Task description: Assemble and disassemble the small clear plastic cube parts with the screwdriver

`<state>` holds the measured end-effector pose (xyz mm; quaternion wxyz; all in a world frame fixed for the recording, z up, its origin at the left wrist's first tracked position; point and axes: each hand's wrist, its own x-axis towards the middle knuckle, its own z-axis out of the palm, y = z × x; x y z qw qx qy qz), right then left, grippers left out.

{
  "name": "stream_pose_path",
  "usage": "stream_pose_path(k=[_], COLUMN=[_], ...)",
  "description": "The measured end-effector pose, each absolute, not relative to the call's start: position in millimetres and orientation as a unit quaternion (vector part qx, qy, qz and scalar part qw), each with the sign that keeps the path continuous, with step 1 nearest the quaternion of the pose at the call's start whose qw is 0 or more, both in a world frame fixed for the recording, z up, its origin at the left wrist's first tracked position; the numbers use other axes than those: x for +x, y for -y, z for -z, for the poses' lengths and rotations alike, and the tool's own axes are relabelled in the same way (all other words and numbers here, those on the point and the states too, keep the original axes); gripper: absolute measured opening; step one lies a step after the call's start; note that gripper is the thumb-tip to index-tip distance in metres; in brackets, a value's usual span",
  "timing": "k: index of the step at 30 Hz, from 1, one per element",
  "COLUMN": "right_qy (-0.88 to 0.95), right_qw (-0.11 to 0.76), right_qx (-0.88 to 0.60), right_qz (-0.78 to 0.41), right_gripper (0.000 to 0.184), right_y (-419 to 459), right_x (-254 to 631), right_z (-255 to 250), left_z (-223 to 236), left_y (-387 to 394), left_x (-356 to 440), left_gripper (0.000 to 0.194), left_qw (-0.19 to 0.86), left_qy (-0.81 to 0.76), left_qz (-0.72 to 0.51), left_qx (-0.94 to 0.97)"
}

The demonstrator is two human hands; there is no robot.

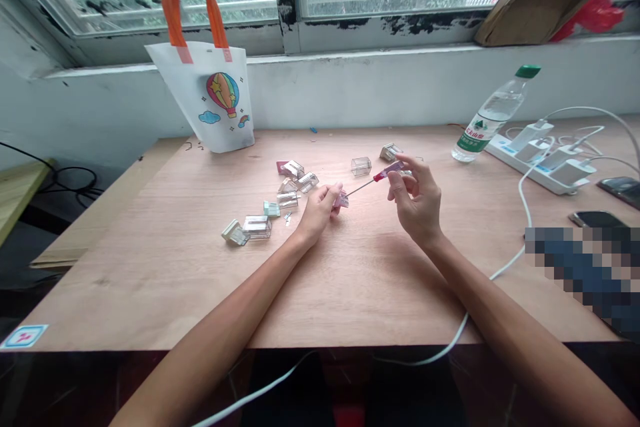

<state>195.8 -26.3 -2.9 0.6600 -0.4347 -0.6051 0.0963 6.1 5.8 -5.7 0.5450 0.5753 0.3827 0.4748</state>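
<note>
My left hand pinches a small clear pinkish plastic piece above the middle of the table. In my right hand is a screwdriver with a red and purple handle, held by the fingertips near its end. Its thin metal shaft slants down to the left, and the tip meets the plastic piece; the exact contact is too small to make out. Several small clear plastic cases lie left of my left hand, among them a rectangular case and a greenish one. Beyond the screwdriver sits another clear case.
A white bag with orange handles stands at the back left. On the right are a water bottle, a power strip with plugs and phones. A white cable crosses under my right forearm toward the front edge.
</note>
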Motion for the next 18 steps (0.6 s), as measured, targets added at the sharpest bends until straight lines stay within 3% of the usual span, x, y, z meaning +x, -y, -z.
stream_pose_path(k=[12,18], right_qy=[0.591,0.624], right_qw=[0.674,0.636], right_qx=[-0.425,-0.448], right_qz=[-0.126,-0.075], right_gripper=[0.028,0.027], right_y=[27.5,28.3], right_x=[194.0,197.6], right_z=[2.8,0.4], left_z=[2.2,3.5], left_y=[-3.9,-3.9], left_x=[6.5,5.7], left_gripper=[0.051,0.047], left_qw=[0.542,0.532], left_qy=[-0.382,-0.389], left_qz=[-0.472,-0.473], left_qx=[0.58,0.585])
